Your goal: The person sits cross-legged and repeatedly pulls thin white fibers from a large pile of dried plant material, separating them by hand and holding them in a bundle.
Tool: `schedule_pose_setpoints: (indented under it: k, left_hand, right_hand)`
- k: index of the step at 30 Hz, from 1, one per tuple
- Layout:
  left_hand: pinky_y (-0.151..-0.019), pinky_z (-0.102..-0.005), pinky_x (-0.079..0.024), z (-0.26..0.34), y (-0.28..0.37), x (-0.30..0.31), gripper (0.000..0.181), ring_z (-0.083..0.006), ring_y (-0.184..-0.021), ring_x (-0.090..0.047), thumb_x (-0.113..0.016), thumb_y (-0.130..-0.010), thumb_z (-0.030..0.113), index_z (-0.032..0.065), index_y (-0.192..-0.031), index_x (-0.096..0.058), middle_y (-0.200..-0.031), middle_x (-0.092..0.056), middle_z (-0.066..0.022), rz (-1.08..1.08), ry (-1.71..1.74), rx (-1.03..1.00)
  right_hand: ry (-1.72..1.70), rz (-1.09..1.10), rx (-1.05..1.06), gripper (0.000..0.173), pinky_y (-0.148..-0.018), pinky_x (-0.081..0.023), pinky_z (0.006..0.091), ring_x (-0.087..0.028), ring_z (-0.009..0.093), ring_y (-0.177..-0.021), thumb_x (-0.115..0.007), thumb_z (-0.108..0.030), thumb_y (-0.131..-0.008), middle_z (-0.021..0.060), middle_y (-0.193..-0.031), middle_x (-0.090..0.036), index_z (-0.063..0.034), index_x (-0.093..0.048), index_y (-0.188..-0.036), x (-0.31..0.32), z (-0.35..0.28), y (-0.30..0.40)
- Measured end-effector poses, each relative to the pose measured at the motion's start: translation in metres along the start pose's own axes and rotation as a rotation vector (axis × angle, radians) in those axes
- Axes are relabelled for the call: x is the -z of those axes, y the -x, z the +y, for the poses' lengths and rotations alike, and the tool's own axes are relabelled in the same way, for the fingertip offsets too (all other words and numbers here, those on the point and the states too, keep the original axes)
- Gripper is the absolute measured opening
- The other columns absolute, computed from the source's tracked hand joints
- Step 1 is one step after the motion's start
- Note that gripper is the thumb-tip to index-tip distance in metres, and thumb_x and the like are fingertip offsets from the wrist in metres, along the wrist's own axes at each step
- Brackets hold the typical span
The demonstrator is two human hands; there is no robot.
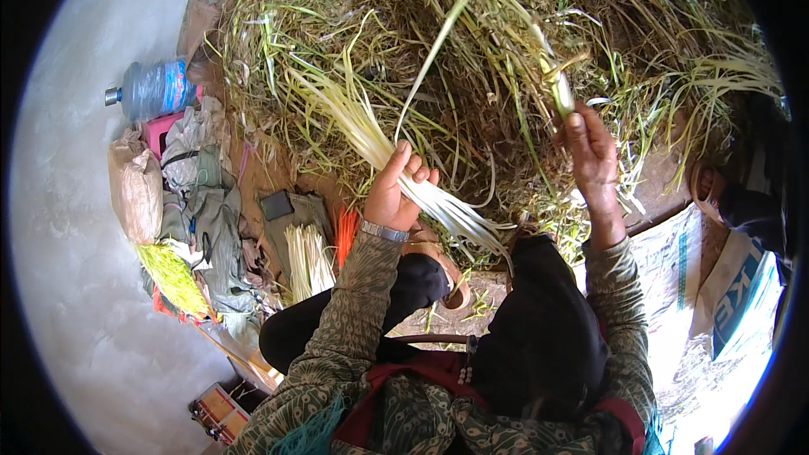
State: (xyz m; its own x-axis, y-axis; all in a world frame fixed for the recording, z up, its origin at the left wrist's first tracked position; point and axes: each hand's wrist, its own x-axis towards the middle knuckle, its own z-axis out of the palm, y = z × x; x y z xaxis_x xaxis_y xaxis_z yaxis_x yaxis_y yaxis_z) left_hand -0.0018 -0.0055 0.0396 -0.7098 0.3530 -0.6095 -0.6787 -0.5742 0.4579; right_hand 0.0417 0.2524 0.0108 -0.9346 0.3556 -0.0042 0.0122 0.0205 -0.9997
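Observation:
My left hand (399, 184) is closed around a bundle of pale, thin plant stalks (363, 133). Their white ends fan out toward my knee, and the yellowish-green ends point up and left. In my right hand (589, 139) is a thicker plant stalk (559, 90), pinched between thumb and fingers, with its leafy part reaching up over a large heap of cut stalks and leaves (430, 63). One long pale strand rises from beside my left thumb toward the heap. The two hands are apart.
At lower left stand another bundle of pale stalks (310, 262) and orange-red strips (345, 235). A dark phone-like object (277, 205) lies on cloth. Further left are a water bottle (158, 90), a sack (134, 186) and piled bags. Another person's sandalled foot (708, 188) is at right, near woven sacks (667, 265).

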Motion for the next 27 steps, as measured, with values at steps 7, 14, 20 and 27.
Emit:
schedule_pose_setpoints:
  k: [7, 14, 20, 27]
  left_hand:
    - [-0.075, -0.0319, -0.039, -0.003, -0.007, -0.01, 0.01, -0.0092, -0.062, -0.043, -0.05, -0.087, 0.021, 0.0135, -0.083, -0.045, -0.071, -0.044, 0.003, -0.072, -0.023, -0.126]
    - [-0.069, -0.0326, -0.041, -0.018, -0.009, -0.036, 0.017, -0.011, -0.066, -0.048, -0.06, -0.08, 0.013, 0.0101, -0.092, -0.048, -0.083, -0.057, -0.0045, -0.105, -0.148, -0.211]
    - [-0.059, -0.0292, -0.049, -0.036, -0.016, -0.053, 0.019, -0.0166, -0.073, -0.058, -0.067, -0.072, 0.002, 0.0033, -0.084, -0.052, -0.09, -0.059, -0.012, 0.101, -0.295, -0.262]
    - [-0.057, -0.0272, -0.049, -0.029, -0.033, -0.046, 0.017, -0.0158, -0.069, -0.058, -0.062, -0.072, 0.002, 0.0076, -0.084, -0.052, -0.09, -0.059, -0.0119, 0.064, -0.267, -0.195]
  right_hand:
    - [0.118, -0.122, -0.198, 0.018, -0.056, -0.044, 0.0222, -0.053, 0.009, -0.062, -0.058, -0.012, -0.082, 0.0044, -0.073, -0.059, -0.0003, -0.06, -0.096, -0.013, -0.004, 0.017]
    - [0.015, -0.08, -0.22, 0.012, -0.058, -0.044, 0.0213, -0.052, 0.007, -0.065, -0.064, -0.005, -0.076, 0.0027, -0.076, -0.059, -0.002, -0.061, -0.087, -0.028, 0.007, 0.029]
    - [0.154, -0.087, -0.029, 0.014, -0.061, -0.045, 0.0234, -0.055, 0.011, -0.068, -0.066, -0.004, -0.074, 0.0046, -0.077, -0.058, -0.0038, -0.056, -0.083, -0.036, 0.007, 0.035]
    - [0.048, -0.178, 0.134, 0.014, -0.063, -0.044, 0.024, -0.054, 0.014, -0.069, -0.065, -0.001, -0.073, 0.0051, -0.076, -0.056, -0.0035, -0.054, -0.082, -0.038, 0.004, 0.038]
